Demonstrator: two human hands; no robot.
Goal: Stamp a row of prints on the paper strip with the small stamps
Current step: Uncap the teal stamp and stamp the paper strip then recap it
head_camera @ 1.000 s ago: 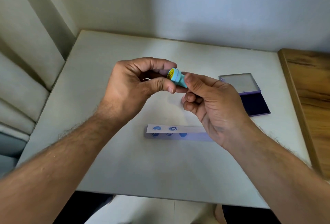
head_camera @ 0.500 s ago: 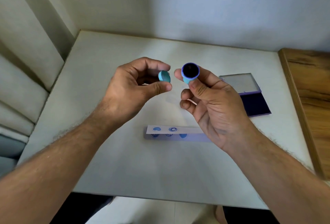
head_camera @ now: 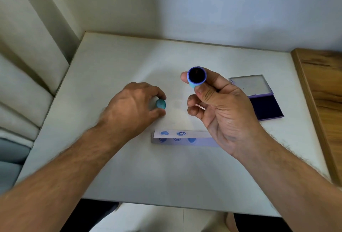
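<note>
My right hand [head_camera: 220, 109] holds a small light-blue stamp [head_camera: 196, 76] up between thumb and fingers, its dark inked face turned toward me. My left hand [head_camera: 133, 107] is down at the table, its fingertips closed on the stamp's turquoise cap [head_camera: 160, 104]. The white paper strip [head_camera: 182, 133] lies on the table below the hands, partly under my right palm. It carries two blue prints at its left end, and more prints show on a second strip layer just beneath.
An open ink pad [head_camera: 264, 106] with a dark blue pad and raised clear lid lies at the right of the white table [head_camera: 111, 167]. A wooden surface [head_camera: 322, 93] borders the table on the right. A wall stands behind, cushions lie at the left.
The cap came off the stamp. My left hand carried the cap down to the table, and my right hand turned the stamp's face toward me.
</note>
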